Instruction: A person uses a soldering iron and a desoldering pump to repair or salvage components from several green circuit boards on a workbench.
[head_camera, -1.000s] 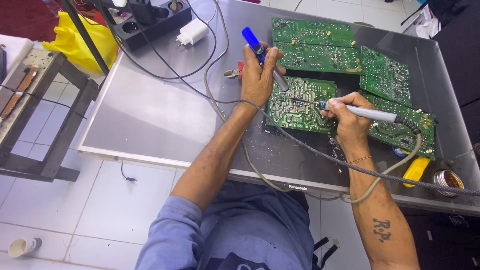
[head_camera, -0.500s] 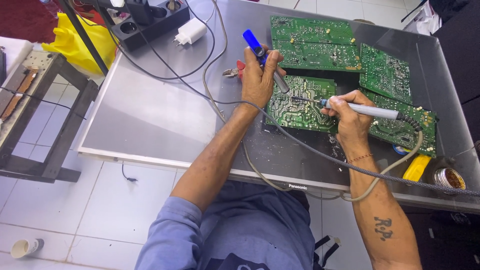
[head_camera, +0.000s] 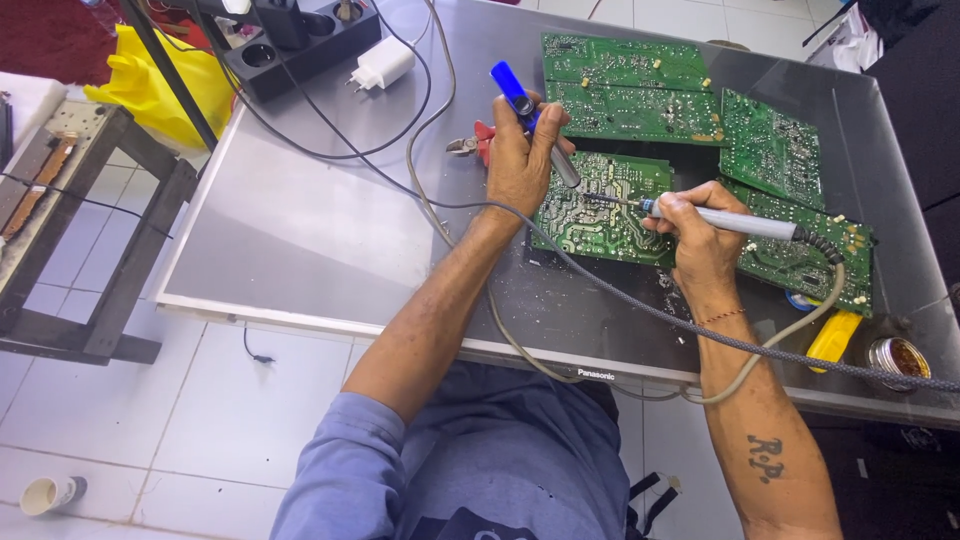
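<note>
off the left edge of the grey panel (head_camera: 300, 230) that serves as the work surface stands a dark metal frame (head_camera: 90, 230) on the tiled floor; a yellow bag (head_camera: 150, 85) lies behind it; a small paper cup (head_camera: 48, 493) sits on the floor near the lower left corner of the view; at the panel's far left corner rests a black power strip (head_camera: 300, 45) with a white plug adapter (head_camera: 380, 62) just beside it; the left half of the panel is bare metal, crossed only by thin cables, and offers the most open room; red-handled cutters (head_camera: 472, 145) lie near the panel's middle, just left of the left hand (head_camera: 520, 165); the left hand is clenched around a blue-capped desoldering pump (head_camera: 535, 118), its tip lowered onto the green circuit board (head_camera: 600, 205) at mid-panel; the right hand (head_camera: 700, 235) grasps a soldering iron (head_camera: 735, 220) in a pen grip, its tip touching the same board; further green boards (head_camera: 625, 85) crowd the far edge and right side, touching or overlapping one another; a yellow tool handle (head_camera: 832, 338) and a small round tin (head_camera: 898, 357) sit close to the near right edge, leaving little free space there.
</note>
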